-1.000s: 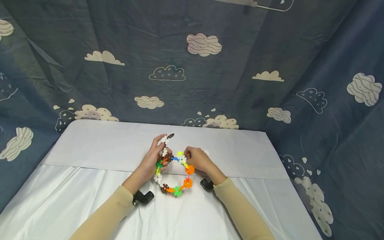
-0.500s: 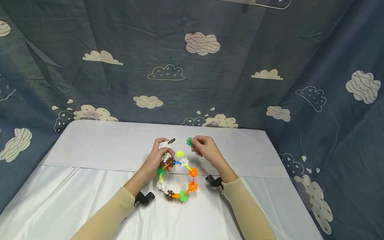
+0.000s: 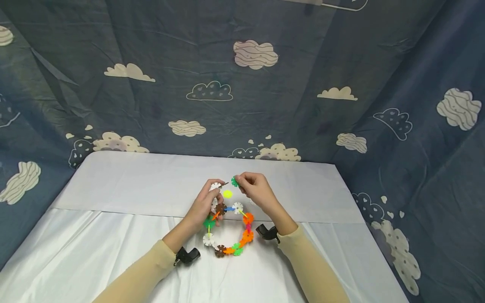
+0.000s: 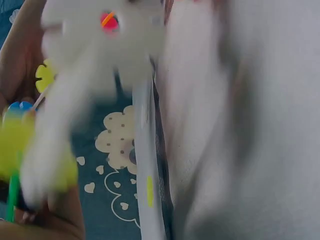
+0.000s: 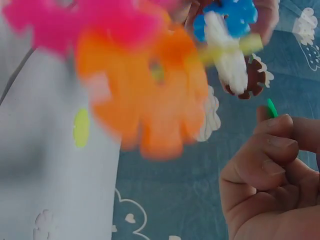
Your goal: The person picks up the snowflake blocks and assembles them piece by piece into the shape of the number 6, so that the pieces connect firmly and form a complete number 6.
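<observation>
My left hand (image 3: pixel 202 206) grips a ring of interlocking snowflake discs, with orange discs (image 3: pixel 248 236) on its right side. A short tail above the ring has a white disc (image 3: pixel 215 186) and ends in a thin, edge-on brown disc (image 3: pixel 223 184). Between thumb and fingertips, my right hand (image 3: pixel 259 191) pinches a green disc (image 3: pixel 234 182), just right of the brown one with a small gap. In the right wrist view the green disc (image 5: pixel 271 108) shows only its edge. Nearby discs blur and cover much of the left wrist view.
A loose yellow disc (image 3: pixel 227 194) lies on the white-covered table (image 3: pixel 132 181), behind the ring. A pale disc (image 5: pixel 44 225) also lies there, in the right wrist view. Dark cloth (image 3: pixel 212 139) with cloud prints hangs behind the table.
My right hand has risen from beside the ring's upper right with the green disc, then moved slightly left. My left hand has brought the ring and its tail to the right, towards the green disc.
</observation>
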The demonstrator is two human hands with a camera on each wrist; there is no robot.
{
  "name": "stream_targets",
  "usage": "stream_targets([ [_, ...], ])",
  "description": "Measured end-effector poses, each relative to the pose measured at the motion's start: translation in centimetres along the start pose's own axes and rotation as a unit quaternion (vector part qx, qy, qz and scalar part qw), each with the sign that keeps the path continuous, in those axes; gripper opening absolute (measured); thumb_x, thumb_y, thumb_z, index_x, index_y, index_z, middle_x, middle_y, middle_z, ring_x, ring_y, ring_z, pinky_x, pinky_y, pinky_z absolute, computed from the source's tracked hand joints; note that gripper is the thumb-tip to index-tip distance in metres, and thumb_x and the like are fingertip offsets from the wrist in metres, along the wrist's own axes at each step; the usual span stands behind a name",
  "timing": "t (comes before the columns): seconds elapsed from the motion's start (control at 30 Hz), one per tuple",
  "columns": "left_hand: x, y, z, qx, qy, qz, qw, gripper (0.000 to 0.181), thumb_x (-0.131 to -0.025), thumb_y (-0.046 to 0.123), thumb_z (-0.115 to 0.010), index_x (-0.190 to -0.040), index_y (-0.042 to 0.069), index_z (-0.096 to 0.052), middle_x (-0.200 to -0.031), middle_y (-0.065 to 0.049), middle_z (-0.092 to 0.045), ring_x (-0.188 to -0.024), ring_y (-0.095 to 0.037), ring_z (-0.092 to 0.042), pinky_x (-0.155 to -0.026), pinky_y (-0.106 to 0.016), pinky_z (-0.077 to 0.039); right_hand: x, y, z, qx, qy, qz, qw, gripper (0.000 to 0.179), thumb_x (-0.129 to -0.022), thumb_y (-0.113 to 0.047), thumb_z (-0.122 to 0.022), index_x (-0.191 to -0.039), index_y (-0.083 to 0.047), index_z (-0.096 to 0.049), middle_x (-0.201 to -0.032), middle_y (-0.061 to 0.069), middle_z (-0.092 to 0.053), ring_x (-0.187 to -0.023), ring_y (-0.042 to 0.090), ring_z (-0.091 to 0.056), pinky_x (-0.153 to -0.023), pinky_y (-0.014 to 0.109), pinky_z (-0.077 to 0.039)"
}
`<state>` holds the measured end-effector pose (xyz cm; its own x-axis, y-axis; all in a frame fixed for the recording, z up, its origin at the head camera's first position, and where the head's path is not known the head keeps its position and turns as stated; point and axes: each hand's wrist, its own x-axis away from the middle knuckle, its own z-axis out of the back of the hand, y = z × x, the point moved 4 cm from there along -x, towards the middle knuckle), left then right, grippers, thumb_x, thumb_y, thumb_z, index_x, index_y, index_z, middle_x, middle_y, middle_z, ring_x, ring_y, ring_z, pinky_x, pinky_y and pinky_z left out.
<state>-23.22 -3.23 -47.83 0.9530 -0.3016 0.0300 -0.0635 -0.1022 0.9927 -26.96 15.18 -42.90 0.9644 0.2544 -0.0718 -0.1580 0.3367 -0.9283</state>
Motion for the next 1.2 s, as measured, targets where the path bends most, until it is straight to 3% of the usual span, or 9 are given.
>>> stream_targets([
  [0.1,0.0,0.0,0.2,-0.037,0.032,-0.015,0.9987,0.039,-0.114,0.045,-0.044,-0.142,0.020,-0.055,-0.086,-0.004,-0.052,-0.057,-0.015,-0.051,-0.046,-0.030,-0.051,0.1,-0.2,-0.1,-0.001,-0.005,0.002,1.0000,0.033,-0.108,-0.029,-0.063,-0.088,-0.004,-0.068,-0.067,0.000,-0.052,-0.057,0.015,-0.039,-0.052,0.023,-0.033],
  [0.23,-0.1,0.0,0.6,-0.046,0.058,-0.018,0.9971,0.045,-0.111,0.053,-0.049,-0.137,0.020,-0.061,-0.082,-0.004,-0.051,-0.063,-0.017,-0.047,-0.048,-0.029,-0.051,0.1,-0.3,-0.3,0.016,-0.008,0.012,0.9998,0.034,-0.108,-0.029,-0.064,-0.085,-0.004,-0.068,-0.067,0.001,-0.053,-0.058,0.016,-0.040,-0.053,0.024,-0.033],
  [0.4,0.0,0.0,0.5,-0.055,0.054,-0.017,0.9969,0.042,-0.110,0.055,-0.050,-0.133,0.021,-0.060,-0.083,-0.004,-0.051,-0.057,-0.017,-0.046,-0.046,-0.030,-0.051,0.1,-0.4,-0.6,0.041,-0.008,0.021,0.9989,0.033,-0.108,-0.029,-0.064,-0.081,-0.008,-0.067,-0.067,0.001,-0.054,-0.061,0.017,-0.043,-0.055,0.024,-0.033],
  [0.6,0.3,0.3,0.1,-0.128,0.046,-0.043,0.9898,0.034,-0.111,0.051,-0.049,-0.132,0.027,-0.060,-0.084,-0.007,-0.056,-0.050,-0.019,-0.053,-0.047,-0.029,-0.052,0.2,-0.4,-0.8,0.064,-0.009,0.025,0.9976,0.032,-0.107,-0.027,-0.065,-0.080,-0.010,-0.067,-0.066,0.000,-0.055,-0.062,0.018,-0.045,-0.055,0.024,-0.033],
  [0.83,0.7,0.5,-0.7,-0.196,0.041,-0.063,0.9776,0.035,-0.115,0.043,-0.043,-0.131,0.014,-0.058,-0.079,-0.005,-0.057,-0.045,-0.017,-0.055,-0.047,-0.028,-0.048,0.6,-0.4,-1.3,0.069,0.002,0.014,0.9975,0.036,-0.107,-0.029,-0.065,-0.076,-0.010,-0.067,-0.061,0.001,-0.054,-0.053,0.014,-0.042,-0.050,0.024,-0.034],
  [1.03,0.7,0.4,-1.0,-0.196,0.029,-0.058,0.9785,0.037,-0.116,0.043,-0.039,-0.128,0.012,-0.055,-0.078,-0.004,-0.055,-0.045,-0.016,-0.054,-0.046,-0.028,-0.048,0.8,-0.5,-1.7,0.062,0.005,0.003,0.9981,0.038,-0.107,-0.030,-0.066,-0.075,-0.009,-0.066,-0.058,-0.003,-0.052,-0.048,0.012,-0.038,-0.047,0.023,-0.031],
  [1.2,0.4,0.4,-0.6,-0.169,0.031,-0.050,0.9838,0.035,-0.116,0.043,-0.041,-0.129,0.013,-0.055,-0.079,-0.004,-0.056,-0.049,-0.017,-0.055,-0.049,-0.028,-0.049,0.5,-0.3,-1.3,0.054,-0.028,0.007,0.9981,0.044,-0.108,-0.038,-0.062,-0.079,-0.005,-0.065,-0.060,-0.002,-0.052,-0.050,0.013,-0.038,-0.049,0.024,-0.032],
])
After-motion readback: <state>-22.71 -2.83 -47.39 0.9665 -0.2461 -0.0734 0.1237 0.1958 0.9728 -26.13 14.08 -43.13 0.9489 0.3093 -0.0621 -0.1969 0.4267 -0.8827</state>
